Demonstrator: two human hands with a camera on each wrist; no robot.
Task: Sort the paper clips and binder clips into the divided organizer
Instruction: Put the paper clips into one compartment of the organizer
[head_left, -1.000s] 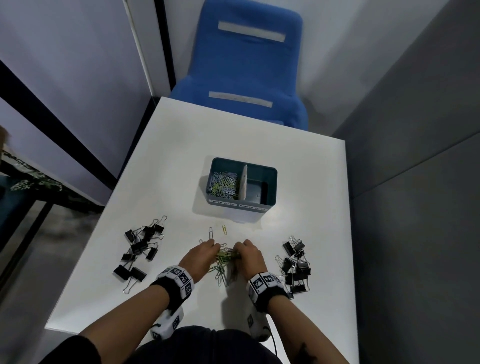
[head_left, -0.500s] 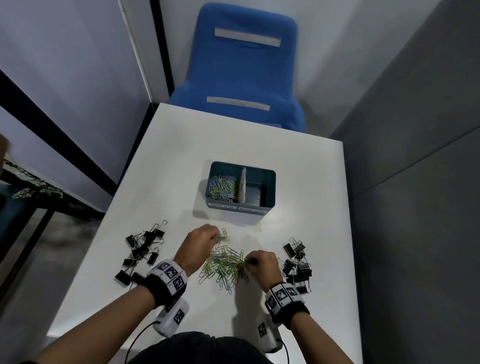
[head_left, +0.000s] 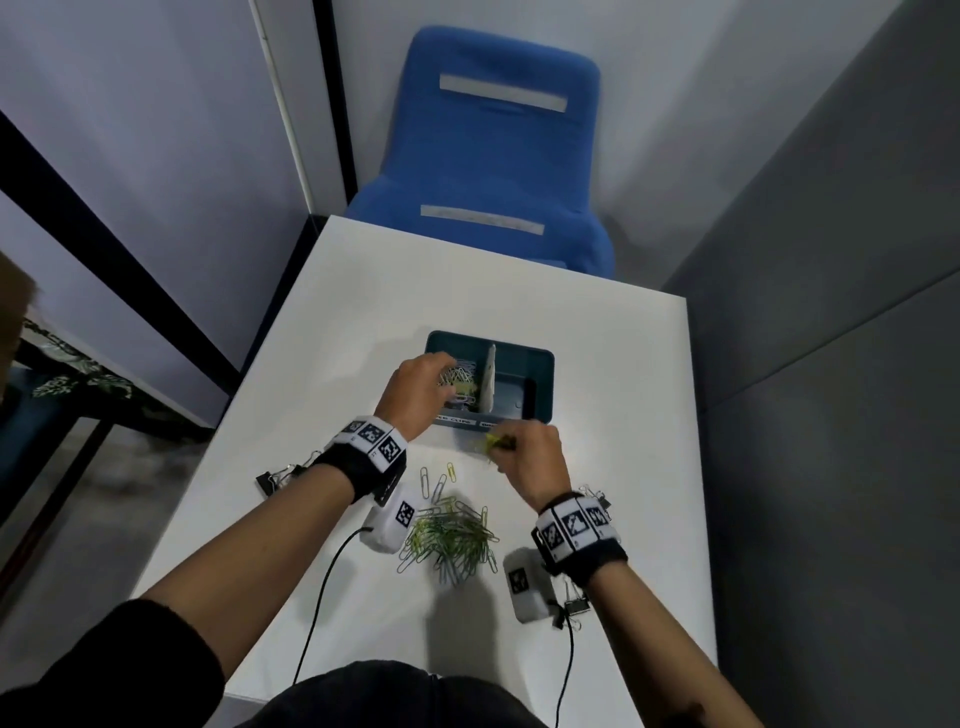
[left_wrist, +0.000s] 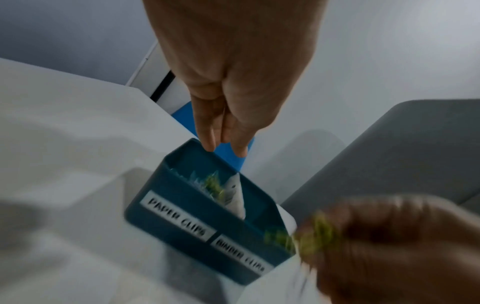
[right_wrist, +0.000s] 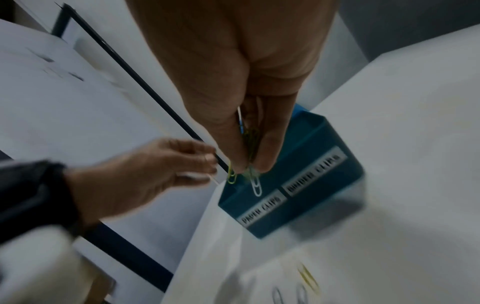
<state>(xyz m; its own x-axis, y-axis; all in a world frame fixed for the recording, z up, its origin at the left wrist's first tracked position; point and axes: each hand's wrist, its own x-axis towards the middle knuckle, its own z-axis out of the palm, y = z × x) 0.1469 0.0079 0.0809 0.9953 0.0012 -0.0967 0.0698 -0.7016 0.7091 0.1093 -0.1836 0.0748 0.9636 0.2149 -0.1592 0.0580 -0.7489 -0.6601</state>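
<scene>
Both hands have come up from the paper clips (head_left: 451, 538) on the counter (head_left: 613, 374) to the organizer (head_left: 540, 364): from the head, the left hand (head_left: 418, 392) is hovering over its left compartment, the right hand (head_left: 530, 460) arriving just in front. From the left wrist, left fingers (left_wrist: 207, 131) are hanging straight, empty, above the bin labelled for paper clips. From the right wrist, right fingers (right_wrist: 270, 152) are pinching a small bunch (right_wrist: 255, 185), likely the next drop; binder clips (head_left: 275, 475) are waiting unsorted.
</scene>
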